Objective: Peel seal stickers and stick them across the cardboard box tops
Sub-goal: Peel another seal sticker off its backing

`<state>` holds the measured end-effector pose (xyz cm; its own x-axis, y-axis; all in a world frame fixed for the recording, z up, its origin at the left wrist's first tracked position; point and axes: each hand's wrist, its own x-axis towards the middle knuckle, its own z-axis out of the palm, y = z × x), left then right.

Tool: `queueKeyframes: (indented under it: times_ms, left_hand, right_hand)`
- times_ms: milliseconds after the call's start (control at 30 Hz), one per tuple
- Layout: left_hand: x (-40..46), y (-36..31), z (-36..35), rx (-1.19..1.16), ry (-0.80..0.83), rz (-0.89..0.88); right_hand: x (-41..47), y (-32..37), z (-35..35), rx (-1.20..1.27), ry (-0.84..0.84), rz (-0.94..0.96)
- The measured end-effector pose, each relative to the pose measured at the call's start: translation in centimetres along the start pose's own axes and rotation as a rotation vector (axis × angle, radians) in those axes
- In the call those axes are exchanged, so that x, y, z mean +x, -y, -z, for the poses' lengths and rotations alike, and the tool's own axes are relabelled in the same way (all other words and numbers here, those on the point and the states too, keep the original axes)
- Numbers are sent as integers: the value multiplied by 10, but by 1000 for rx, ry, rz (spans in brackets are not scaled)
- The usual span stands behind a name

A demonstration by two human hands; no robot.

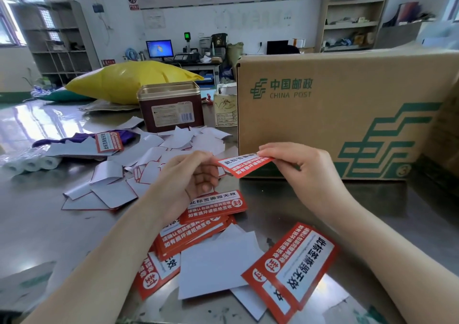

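Red seal sticker [244,165] is held above the table [310,206], in front of the cardboard box [347,114]. Left hand [196,174] pinches one end; right hand [295,164] pinches the other. Risk: the exposed adhesive may fold onto itself or wrinkle if tension between the fingers is lost during peeling.

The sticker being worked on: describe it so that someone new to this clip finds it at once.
Start at the big China Post cardboard box on the right. Just before its lower left corner, the left hand and right hand pinch one red and white seal sticker between them. It alone is off the table; the others lie flat.
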<state>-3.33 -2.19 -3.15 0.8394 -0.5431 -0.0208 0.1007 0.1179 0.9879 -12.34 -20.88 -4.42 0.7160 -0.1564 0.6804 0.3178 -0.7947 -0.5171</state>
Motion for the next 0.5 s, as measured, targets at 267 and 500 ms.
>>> queueKeyframes:
  times_ms: [267, 500]
  left_hand:
    - [0, 4, 2, 77, 191, 56]
    - [0, 4, 4, 45, 261, 16]
  right_hand:
    - [0, 6, 4, 66, -70, -80]
    - [0, 4, 4, 39, -90, -80]
